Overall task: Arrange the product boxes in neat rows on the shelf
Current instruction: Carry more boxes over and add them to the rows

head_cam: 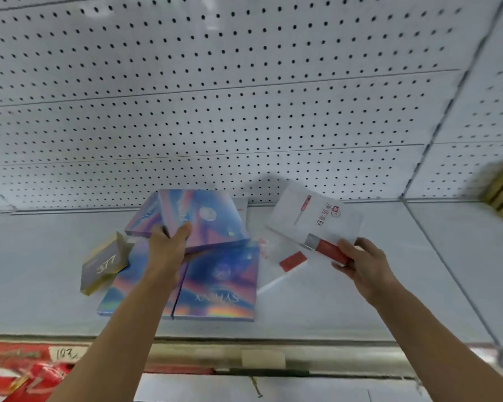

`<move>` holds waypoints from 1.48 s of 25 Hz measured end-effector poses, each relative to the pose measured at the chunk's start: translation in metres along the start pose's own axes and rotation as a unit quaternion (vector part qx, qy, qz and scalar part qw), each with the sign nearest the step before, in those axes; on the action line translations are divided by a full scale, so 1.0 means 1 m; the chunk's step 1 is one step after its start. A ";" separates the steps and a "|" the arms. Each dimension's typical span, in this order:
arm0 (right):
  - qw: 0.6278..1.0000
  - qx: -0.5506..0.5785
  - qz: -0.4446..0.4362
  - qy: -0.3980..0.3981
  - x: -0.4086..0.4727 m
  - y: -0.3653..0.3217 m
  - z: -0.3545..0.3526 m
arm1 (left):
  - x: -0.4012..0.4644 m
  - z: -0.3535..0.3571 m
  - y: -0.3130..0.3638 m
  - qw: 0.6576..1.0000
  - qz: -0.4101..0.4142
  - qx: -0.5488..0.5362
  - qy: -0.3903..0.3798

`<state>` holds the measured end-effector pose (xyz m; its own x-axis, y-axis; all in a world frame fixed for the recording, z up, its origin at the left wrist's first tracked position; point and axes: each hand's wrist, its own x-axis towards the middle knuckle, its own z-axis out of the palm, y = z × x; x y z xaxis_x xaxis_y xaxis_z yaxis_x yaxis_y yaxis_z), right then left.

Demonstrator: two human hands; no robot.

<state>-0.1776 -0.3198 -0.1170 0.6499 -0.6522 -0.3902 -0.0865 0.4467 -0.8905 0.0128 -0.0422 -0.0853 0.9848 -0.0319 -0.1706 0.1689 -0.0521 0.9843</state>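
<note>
- Hands are both gripping boxes over the white shelf [360, 300].
- Left hand [169, 245] is clasping a tilted iridescent box [206, 219] above two flat iridescent boxes [218, 285].
- Right hand [363, 265] is pinching a raised white box [314, 219] by its red end.
- A grey-gold box [103, 264] is lying askew, left.

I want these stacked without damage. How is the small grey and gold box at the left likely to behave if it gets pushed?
The grey and gold box already sits tilted, partly propped on a holographic box, so a push would probably tip or slide it. It looks like stiff card, likely light. Its glossy-looking faces may slip on the smooth shelf.
</note>
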 end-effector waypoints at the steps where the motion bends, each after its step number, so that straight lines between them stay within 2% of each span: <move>1: 1.000 0.006 -0.018 -0.005 -0.013 0.000 -0.008 | -0.011 0.002 -0.002 1.000 0.010 0.001 -0.014; 8: 0.992 -0.060 -0.101 -0.046 -0.077 -0.030 -0.075 | -0.096 0.049 -0.004 0.991 0.039 0.025 -0.124; 14: 0.982 -0.094 -0.159 -0.034 -0.094 -0.050 -0.145 | -0.158 0.104 -0.011 0.979 0.049 0.055 -0.192; 24: 0.969 -0.153 -0.196 -0.014 -0.113 -0.120 -0.362 | -0.321 0.281 -0.038 0.963 0.059 0.061 -0.256; 31: 0.972 -0.142 -0.178 0.053 -0.115 -0.162 -0.515 | -0.418 0.404 -0.048 0.955 0.050 0.072 -0.282; 37: 0.971 -0.087 -0.180 0.131 -0.100 -0.180 -0.613 | -0.445 0.492 -0.043 0.943 0.058 0.097 -0.313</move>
<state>-0.6903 -0.7103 -0.0610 0.4483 -0.8910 -0.0721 -0.0297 0.0658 -0.9974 -0.4523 -0.5167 -0.0739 0.7690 -0.6289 -0.1148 -0.0094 -0.1906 0.9816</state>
